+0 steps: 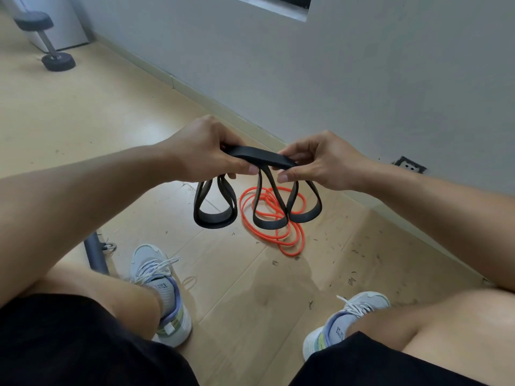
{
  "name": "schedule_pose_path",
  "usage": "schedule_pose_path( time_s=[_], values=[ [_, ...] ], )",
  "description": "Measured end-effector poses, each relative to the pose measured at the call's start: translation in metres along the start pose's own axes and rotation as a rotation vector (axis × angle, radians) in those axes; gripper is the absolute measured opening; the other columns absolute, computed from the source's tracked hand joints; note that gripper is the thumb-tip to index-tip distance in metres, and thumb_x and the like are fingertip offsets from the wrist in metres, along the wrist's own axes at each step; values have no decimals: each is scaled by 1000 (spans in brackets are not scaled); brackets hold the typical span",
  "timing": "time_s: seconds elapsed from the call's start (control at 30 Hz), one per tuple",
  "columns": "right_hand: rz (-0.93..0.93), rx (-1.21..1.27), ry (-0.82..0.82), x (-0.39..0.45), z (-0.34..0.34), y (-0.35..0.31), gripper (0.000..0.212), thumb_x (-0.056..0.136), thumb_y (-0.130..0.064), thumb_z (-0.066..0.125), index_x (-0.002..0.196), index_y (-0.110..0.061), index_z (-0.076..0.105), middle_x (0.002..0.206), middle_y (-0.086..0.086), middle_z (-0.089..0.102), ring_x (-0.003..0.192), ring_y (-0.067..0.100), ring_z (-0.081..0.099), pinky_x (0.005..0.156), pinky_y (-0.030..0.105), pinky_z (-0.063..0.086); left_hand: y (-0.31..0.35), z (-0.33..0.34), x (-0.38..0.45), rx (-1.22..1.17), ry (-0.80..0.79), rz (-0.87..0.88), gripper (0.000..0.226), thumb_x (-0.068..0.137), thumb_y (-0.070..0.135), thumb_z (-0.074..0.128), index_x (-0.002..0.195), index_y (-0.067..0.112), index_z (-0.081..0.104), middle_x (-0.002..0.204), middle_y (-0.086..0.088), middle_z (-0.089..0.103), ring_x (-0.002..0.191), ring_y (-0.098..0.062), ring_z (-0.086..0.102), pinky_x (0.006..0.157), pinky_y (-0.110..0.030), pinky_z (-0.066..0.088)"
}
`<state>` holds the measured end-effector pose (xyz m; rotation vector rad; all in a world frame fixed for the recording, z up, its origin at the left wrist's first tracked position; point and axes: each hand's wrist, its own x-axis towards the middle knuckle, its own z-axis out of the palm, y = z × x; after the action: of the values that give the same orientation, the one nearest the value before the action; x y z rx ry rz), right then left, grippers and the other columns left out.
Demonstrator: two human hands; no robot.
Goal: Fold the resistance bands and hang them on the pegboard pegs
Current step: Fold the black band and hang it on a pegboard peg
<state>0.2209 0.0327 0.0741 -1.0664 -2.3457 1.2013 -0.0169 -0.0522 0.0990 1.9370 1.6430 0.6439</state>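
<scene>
Mid-frame, left hand (206,151) and right hand (320,165) both pinch the folded black resistance band (259,157); keep its hanging loops even, orange band (278,235) waits on the floor below

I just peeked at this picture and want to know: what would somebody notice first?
First, the two hands, left hand and right hand, in the middle, pinching a folded black band whose loops dangle below. Next, the bright orange band lying tangled on the wooden floor just beneath. Far off at the top left, a dumbbell stands by the wall.
</scene>
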Motion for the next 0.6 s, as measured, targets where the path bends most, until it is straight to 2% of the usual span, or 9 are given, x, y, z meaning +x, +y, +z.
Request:
schedule_pose_path(
  time_s=[0.2,0.3,0.37,0.43,0.53,0.6],
  values=[
    [48,0,-61,-2,7,3,33,80,-19,85,112,-16,76,99,-7,81,93,13,78,95,33,60,-1,2,0,-29,-22,-20,11,82,33,83,82,22,81,67,2,74,50,2,56,47,-6,36],
    [68,32,-91,-3,17,4,46,77,-21,87,121,-17,73,108,-4,80,102,14,77,101,43,57,-2,6,0,-59,-45,-41,10,81,34,83,80,24,80,66,4,74,53,2,60,50,-8,40],
    [37,1,-97,-4,22,-1,64,70,-36,89,129,-27,69,119,-10,76,113,8,71,107,39,54,-3,9,0,-44,-70,-33,8,80,33,84,81,26,81,65,7,74,54,1,61,52,-11,43],
    [1,-53,-66,-5,24,-7,74,63,-49,90,131,-36,65,126,-14,72,118,2,66,109,37,51,-2,11,-1,-25,-101,-23,5,81,32,84,79,31,79,58,14,69,51,1,57,50,-10,40],
    [-6,-7,-10,-6,21,-16,58,66,-34,96,114,-38,62,115,-10,76,110,5,71,104,38,56,1,9,-2,-22,-108,-24,7,82,34,83,77,34,77,53,13,62,48,-1,49,49,-11,35],
    [-25,17,6,-8,19,-22,51,70,-23,95,104,-32,58,105,-4,78,98,10,75,95,41,60,4,7,-4,-42,-103,-22,8,82,35,83,81,28,79,59,1,65,52,-4,49,52,-16,36]
  ],
)
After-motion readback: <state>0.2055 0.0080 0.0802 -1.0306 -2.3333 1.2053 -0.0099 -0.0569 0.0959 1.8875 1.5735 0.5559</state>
